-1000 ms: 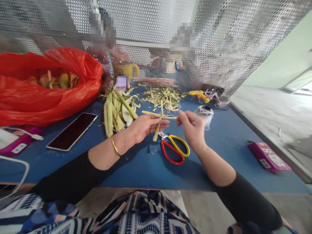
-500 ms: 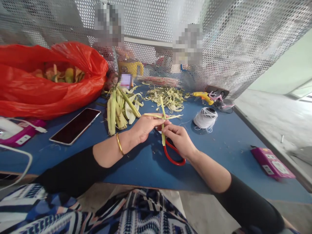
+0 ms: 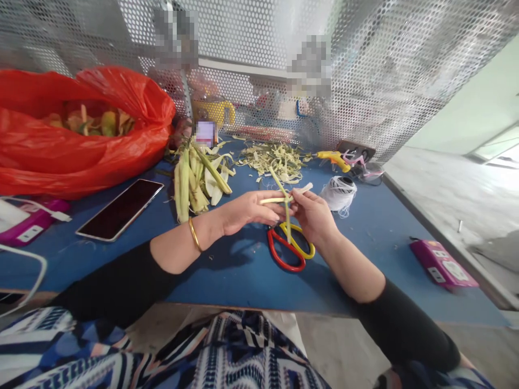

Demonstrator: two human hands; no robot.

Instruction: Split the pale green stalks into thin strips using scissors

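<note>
Pale green husk strips (image 3: 288, 219) cross each other between my hands, above the table. My left hand (image 3: 245, 212), with a gold bangle at the wrist, holds the strips near their crossing; one strip lies along its fingers. My right hand (image 3: 318, 217) pinches the end that points right, between thumb and fingers. One strip hangs down toward me, and another points up and away. Below the hands lie scissors (image 3: 286, 260) with one red and one yellow handle loop; their blades are hidden. Beyond my left hand rests a bunch of green husks (image 3: 184, 186).
A red plastic bag (image 3: 133, 162) and a phone (image 3: 121, 209) lie left. Husk shreds (image 3: 275, 159), a yellow glue gun (image 3: 334, 158), glasses (image 3: 371, 173) and a white thread spool (image 3: 340, 193) lie farther back. Purple power strips (image 3: 441, 265) flank the table; a perforated metal screen (image 3: 243, 32) stands behind.
My right hand has moved from the strip hanging toward me to the end pointing right. The strips have shifted right and turned, and more of the scissors' yellow loop shows.
</note>
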